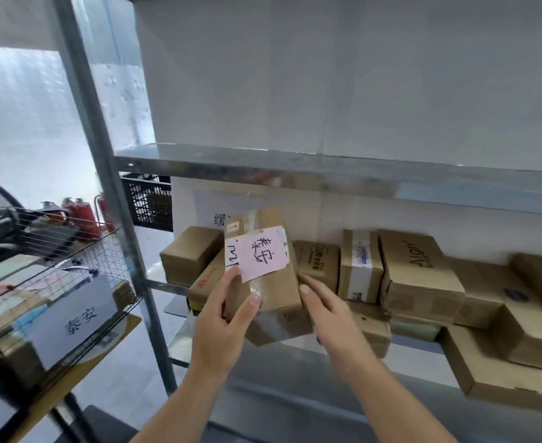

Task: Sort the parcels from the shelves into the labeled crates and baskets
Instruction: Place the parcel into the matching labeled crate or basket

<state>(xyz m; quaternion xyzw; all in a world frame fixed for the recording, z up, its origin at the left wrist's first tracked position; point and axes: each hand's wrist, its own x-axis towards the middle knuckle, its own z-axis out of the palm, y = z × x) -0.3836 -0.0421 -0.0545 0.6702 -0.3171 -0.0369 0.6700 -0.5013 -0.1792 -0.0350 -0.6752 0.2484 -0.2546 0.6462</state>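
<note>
One metal shelving rack [327, 174] carried many brown cartons [419, 276]; a labelled wire basket [71, 282] stood to its left. Before the cartons, a tape-wrapped cardboard parcel [272, 292] was held up, slightly tilted. The left hand [225, 318] gripped its lower left corner; the right hand [324, 305] touched its right edge, fingers straight. A pink handwritten note [263, 255] covered its face.

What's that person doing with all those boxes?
Someone is sorting parcels at a metal shelf. The left hand holds a small cardboard box with a pink note stuck on it. The right hand is at the box's other side, fingers straight. More boxes sit on the shelf behind. The wire basket on the left has a white label whose writing seems to match the note, so the box probably goes in there.
</note>
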